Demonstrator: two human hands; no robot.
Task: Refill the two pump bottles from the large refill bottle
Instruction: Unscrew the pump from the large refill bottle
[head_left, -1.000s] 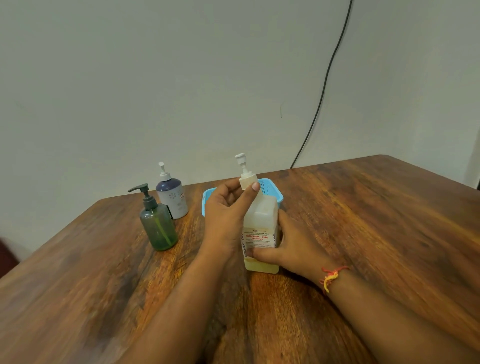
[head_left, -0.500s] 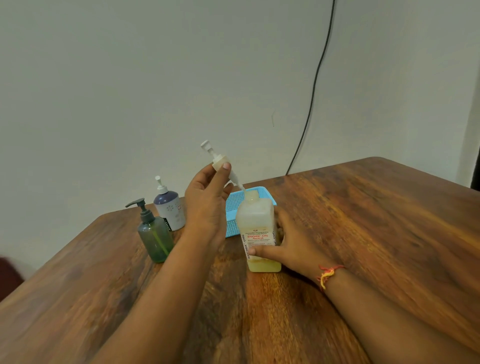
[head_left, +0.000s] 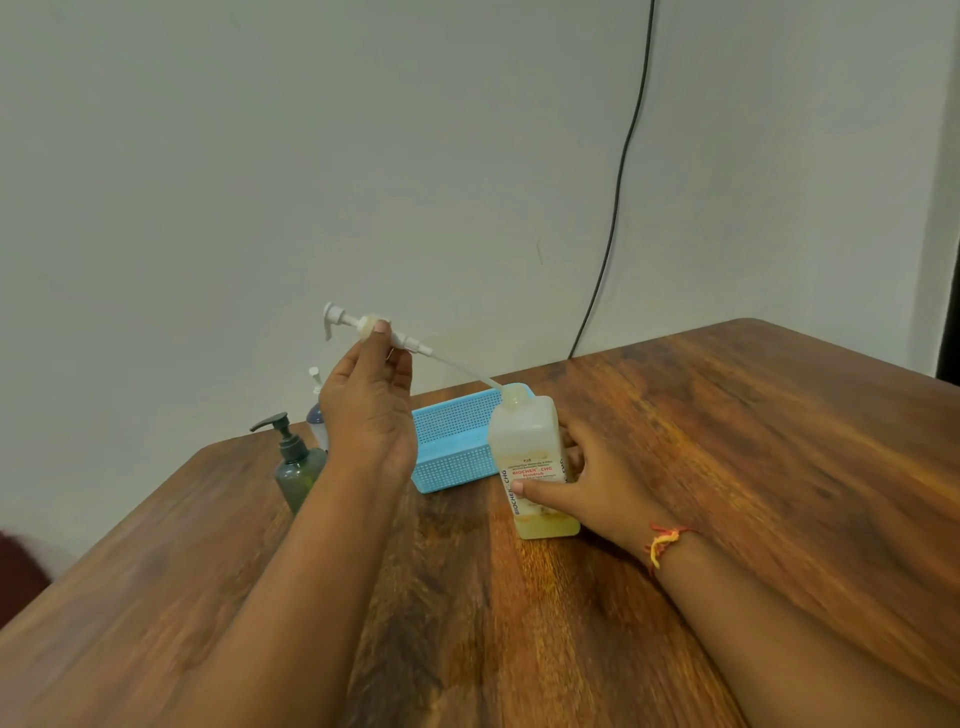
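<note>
**Pump dispenser lifted clear of the refill bottle**

The left hand (head_left: 369, 410) pinches the white pump dispenser (head_left: 363, 328) at its collar. The dispenser is tilted, and its dip tube (head_left: 457, 366) slants down to the open neck of the refill bottle (head_left: 530, 457). That bottle stands upright on the wooden table (head_left: 727, 467), and the right hand (head_left: 597, 483) grasps its lower body, thumb across the label. A blue mesh basket (head_left: 452, 447) sits just beside it at ten o'clock. Farther out at nine o'clock stands the grey-green pump bottle (head_left: 296, 467). The white-topped pump bottle (head_left: 315, 410) is at its one o'clock, partly hidden by the left hand.
</note>
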